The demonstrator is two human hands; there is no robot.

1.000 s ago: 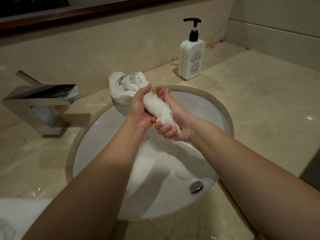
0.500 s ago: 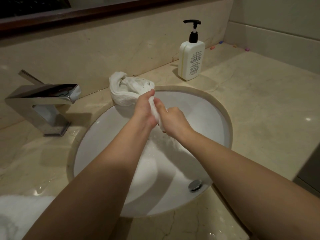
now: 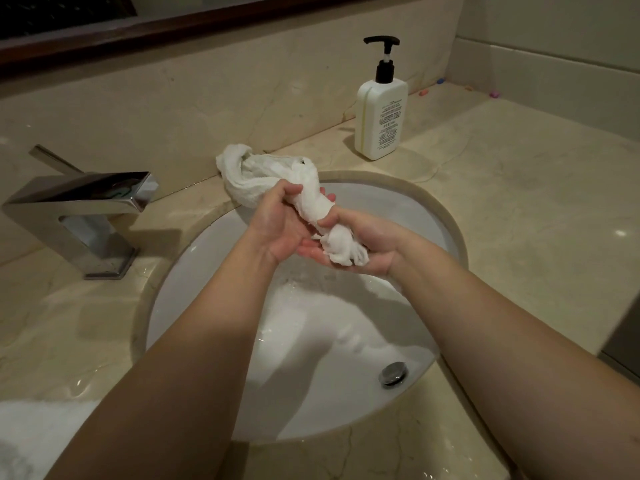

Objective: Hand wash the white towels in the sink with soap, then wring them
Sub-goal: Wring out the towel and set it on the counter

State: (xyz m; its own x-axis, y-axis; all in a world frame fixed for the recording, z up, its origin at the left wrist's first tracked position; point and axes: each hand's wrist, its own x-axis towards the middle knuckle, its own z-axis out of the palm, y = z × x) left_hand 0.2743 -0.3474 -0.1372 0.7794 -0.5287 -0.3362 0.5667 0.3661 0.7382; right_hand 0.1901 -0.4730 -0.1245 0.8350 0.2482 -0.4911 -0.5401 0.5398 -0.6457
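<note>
Wringing step: twisted white towel (image 3: 313,211) held above the sink (image 3: 446,216), left hand (image 3: 280,220) and right hand (image 3: 360,240) each with grip clenched around it; next move likely called for counter-twisting harder

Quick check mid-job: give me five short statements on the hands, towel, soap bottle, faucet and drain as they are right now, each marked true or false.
1. Both hands grip one twisted white towel above the sink. True: the left hand and the right hand both hold it.
2. The soap bottle lies on its side in the basin. False: it stands upright on the counter behind the sink.
3. Water is streaming from the faucet. False: no stream shows at its spout.
4. Another wrung towel rests on the counter at the sink's far rim. True.
5. A towel covers the drain plug. False: the plug is bare.
</note>
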